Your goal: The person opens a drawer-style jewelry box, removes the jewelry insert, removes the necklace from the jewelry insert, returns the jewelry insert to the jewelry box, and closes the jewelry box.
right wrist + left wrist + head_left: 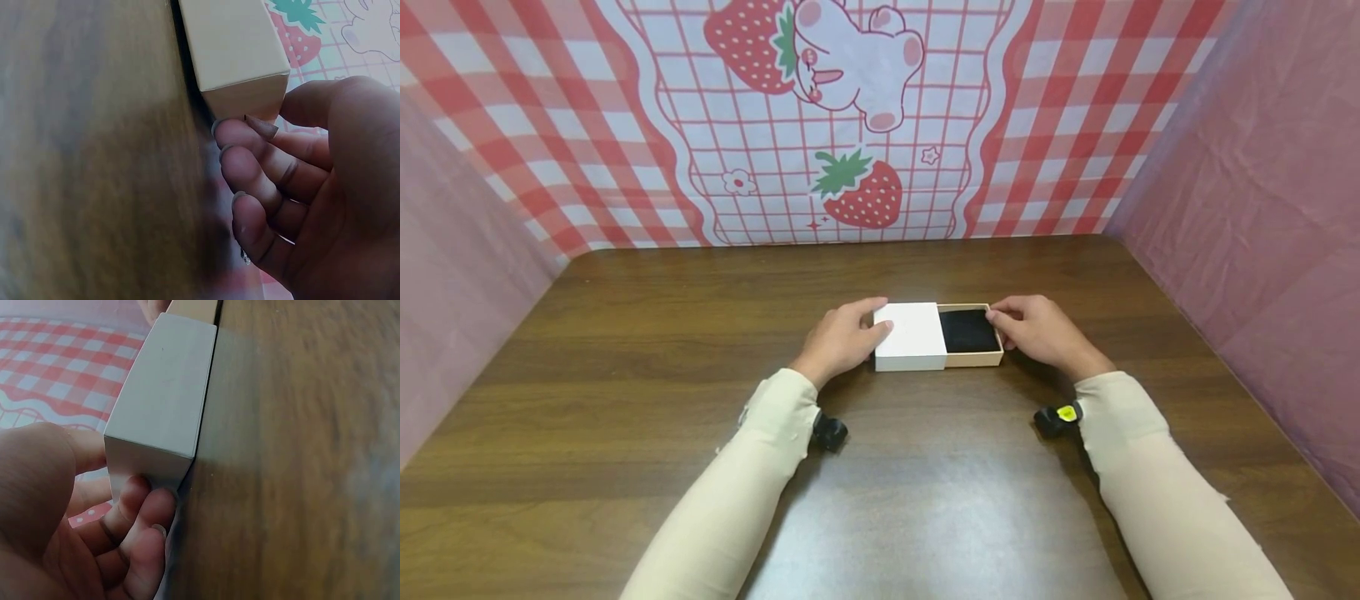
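Note:
A small white box sleeve (910,337) lies on the table, with a tan inner drawer (973,360) sticking out of its right side. Inside the drawer is a black, folded, fabric-like item (968,332), its left part hidden under the sleeve. My left hand (842,337) grips the sleeve's left end, thumb on top and curled fingers (134,497) against the end face. At the opposite end, my right hand (1037,329) pinches the drawer's end wall, thumb over the rim. A small brown pull tab (261,127) shows at that end, beside the fingertips.
The brown wooden table (625,400) surrounds the box on all sides. Behind it hangs a red checked cloth (1060,125) with strawberries, and pink cloth walls (1262,208) stand left and right. A black camera strap sits on each wrist.

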`<state>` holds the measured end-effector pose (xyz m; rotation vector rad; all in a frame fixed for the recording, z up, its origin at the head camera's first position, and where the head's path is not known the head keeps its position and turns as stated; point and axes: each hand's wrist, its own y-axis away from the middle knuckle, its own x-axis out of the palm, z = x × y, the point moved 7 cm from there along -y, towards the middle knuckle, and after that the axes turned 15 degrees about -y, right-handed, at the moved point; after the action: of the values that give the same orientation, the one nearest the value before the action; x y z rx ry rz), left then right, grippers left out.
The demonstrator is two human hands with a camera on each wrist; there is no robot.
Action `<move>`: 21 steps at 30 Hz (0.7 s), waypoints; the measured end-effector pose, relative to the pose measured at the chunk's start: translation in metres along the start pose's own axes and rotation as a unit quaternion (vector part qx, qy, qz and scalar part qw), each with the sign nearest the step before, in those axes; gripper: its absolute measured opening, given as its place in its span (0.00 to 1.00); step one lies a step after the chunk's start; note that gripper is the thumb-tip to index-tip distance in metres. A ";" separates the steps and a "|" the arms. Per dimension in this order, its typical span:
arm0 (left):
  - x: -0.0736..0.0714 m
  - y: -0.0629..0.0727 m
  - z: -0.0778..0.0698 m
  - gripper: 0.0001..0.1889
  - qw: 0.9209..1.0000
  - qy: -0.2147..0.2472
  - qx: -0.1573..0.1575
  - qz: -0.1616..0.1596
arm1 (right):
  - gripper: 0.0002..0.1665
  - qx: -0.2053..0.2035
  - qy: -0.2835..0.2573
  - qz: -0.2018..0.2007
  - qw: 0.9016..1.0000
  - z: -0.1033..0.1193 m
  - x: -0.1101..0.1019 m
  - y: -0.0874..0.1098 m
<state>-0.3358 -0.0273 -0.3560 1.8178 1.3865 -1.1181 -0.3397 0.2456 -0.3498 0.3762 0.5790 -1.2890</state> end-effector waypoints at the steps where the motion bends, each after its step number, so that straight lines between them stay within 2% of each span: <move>1: 0.000 0.000 0.000 0.29 1.000 -0.001 -0.001 0.000 | 0.20 0.002 -0.002 0.002 1.000 0.000 0.000 0.000; 8: -0.001 0.000 0.001 0.33 1.000 -0.017 -0.022 -0.005 | 0.21 0.011 -0.012 0.009 1.000 -0.002 0.002 0.000; 21: -0.002 0.000 0.001 0.31 0.999 -0.023 -0.024 -0.016 | 0.21 0.005 -0.025 0.005 1.000 0.001 0.005 0.000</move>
<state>-0.3359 -0.0292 -0.3542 1.7321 1.4075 -1.1266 -0.3389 0.2412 -0.3518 0.3536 0.5285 -1.2894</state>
